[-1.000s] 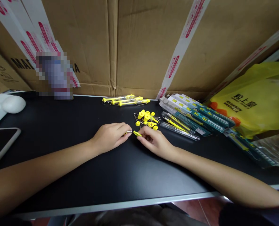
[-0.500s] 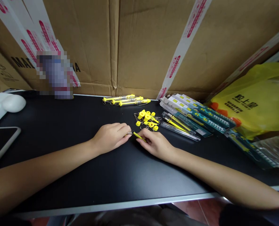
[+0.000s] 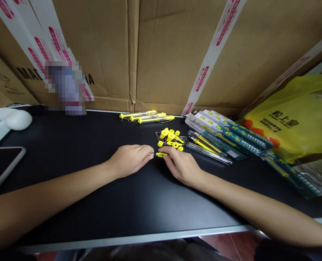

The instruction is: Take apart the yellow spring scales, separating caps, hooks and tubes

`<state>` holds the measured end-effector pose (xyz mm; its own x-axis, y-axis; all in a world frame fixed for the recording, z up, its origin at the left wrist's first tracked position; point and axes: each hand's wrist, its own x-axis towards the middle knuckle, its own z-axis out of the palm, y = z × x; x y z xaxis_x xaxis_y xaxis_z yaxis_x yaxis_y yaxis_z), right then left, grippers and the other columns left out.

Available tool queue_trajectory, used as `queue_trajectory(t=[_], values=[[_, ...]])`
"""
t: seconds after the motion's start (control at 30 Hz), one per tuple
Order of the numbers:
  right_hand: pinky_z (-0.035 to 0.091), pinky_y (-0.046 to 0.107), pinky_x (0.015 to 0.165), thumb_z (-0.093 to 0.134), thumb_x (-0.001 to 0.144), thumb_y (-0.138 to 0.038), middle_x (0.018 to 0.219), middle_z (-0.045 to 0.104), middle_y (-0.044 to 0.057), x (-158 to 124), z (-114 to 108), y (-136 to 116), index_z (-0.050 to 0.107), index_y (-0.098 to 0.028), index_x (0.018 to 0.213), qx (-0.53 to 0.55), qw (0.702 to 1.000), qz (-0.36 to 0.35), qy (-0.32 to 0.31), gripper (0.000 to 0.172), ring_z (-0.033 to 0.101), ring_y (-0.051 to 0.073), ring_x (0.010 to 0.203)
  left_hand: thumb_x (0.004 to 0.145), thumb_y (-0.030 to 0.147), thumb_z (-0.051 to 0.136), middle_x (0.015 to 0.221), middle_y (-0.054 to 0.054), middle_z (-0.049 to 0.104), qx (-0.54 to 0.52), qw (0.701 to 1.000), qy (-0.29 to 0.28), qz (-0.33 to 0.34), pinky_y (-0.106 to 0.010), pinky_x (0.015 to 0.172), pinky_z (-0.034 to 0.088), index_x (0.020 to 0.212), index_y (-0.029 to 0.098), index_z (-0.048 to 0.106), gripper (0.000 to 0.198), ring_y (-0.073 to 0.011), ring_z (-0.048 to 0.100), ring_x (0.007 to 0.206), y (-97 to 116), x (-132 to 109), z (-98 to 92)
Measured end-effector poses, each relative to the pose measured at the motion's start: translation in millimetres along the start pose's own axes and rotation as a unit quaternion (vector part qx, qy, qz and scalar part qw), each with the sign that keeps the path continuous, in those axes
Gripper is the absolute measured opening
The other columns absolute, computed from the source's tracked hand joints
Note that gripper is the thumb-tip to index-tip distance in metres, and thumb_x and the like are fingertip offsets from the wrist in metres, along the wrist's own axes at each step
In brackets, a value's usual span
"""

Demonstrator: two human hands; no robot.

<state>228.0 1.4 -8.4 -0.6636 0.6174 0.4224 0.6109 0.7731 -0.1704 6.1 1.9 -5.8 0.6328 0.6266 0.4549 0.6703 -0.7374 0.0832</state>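
Note:
My left hand [image 3: 131,159] and my right hand [image 3: 181,165] meet at the middle of the black table [image 3: 95,203]. Between their pinched fingertips lies a small yellow piece with a thin metal wire [image 3: 158,154]; the left fingers pinch the wire end, the right fingers the yellow end. Just behind lies a small heap of yellow caps and wire clips [image 3: 170,138]. Three finished clear tubes with yellow ends [image 3: 147,116] lie further back near the cardboard.
Clear tubes and teal packets [image 3: 223,136] fan out at the right, beside a yellow plastic bag [image 3: 294,116]. Cardboard boxes [image 3: 161,54] wall the back. A phone [image 3: 1,165] and a white device [image 3: 12,119] sit at the left edge.
The yellow piece between my fingers has turned from slanted to nearly level. My right hand has shifted slightly forward; the camera has tilted a little.

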Motion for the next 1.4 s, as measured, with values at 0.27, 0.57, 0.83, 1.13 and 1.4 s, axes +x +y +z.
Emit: queue_trajectory(t=[0.27, 0.57, 0.83, 1.13, 1.4], values=[[0.045, 0.025, 0.056, 0.038, 0.095, -0.027, 0.088, 0.067, 0.007, -0.1, 4.2, 1.0, 0.041, -0.019, 0.106, 0.001, 1.000, -0.007, -0.005, 0.015, 0.065, 0.017, 0.070, 0.097, 0.032, 0.025, 0.080, 0.000, 0.067, 0.011, 0.999, -0.037, -0.008, -0.025, 0.061, 0.044, 0.094, 0.019, 0.053, 0.030, -0.0150, 0.065, 0.073, -0.4, -0.4, -0.2], [0.040, 0.022, 0.055, 0.038, 0.094, -0.027, 0.076, 0.063, 0.003, 2.0, 1.5, -1.2, 0.046, -0.020, 0.090, 0.035, 0.997, 0.031, -0.059, 0.011, 0.059, 0.014, 0.063, 0.097, 0.033, 0.025, 0.079, 0.000, 0.066, 0.010, 0.999, -0.036, 0.000, -0.025, 0.060, 0.043, 0.093, 0.019, 0.052, 0.031, -0.0154, 0.065, 0.071, 0.2, 0.3, -1.6], [0.034, 0.020, 0.052, 0.040, 0.093, -0.028, 0.067, 0.053, -0.002, 2.4, -0.7, -1.7, 0.046, -0.020, 0.086, 0.157, 0.983, 0.072, -0.067, 0.012, 0.046, 0.010, 0.054, 0.097, 0.033, 0.028, 0.082, 0.000, 0.067, 0.013, 0.999, -0.037, 0.002, -0.024, 0.059, 0.042, 0.096, 0.020, 0.052, 0.027, -0.0144, 0.065, 0.071, -1.6, -1.1, 0.4], [0.034, 0.021, 0.055, 0.041, 0.094, -0.033, 0.064, 0.045, -0.004, 5.5, -2.7, -0.1, 0.048, -0.019, 0.084, 0.280, 0.952, 0.089, -0.084, 0.019, 0.040, 0.009, 0.058, 0.095, 0.030, 0.035, 0.081, 0.002, 0.067, -0.009, 0.997, -0.073, -0.022, -0.023, 0.055, 0.039, 0.096, 0.020, 0.050, 0.019, -0.0144, 0.065, 0.069, 2.3, 1.7, -5.0], [0.036, 0.021, 0.059, 0.040, 0.095, -0.035, 0.069, 0.047, -0.003, 6.1, -4.2, -1.2, 0.050, -0.018, 0.085, 0.308, 0.941, 0.101, -0.096, 0.022, 0.042, 0.010, 0.062, 0.097, 0.038, 0.029, 0.078, 0.005, 0.067, 0.007, 0.998, -0.056, 0.010, -0.021, 0.051, 0.035, 0.093, 0.023, 0.054, 0.029, -0.0115, 0.064, 0.064, -0.9, 0.2, -3.6]])
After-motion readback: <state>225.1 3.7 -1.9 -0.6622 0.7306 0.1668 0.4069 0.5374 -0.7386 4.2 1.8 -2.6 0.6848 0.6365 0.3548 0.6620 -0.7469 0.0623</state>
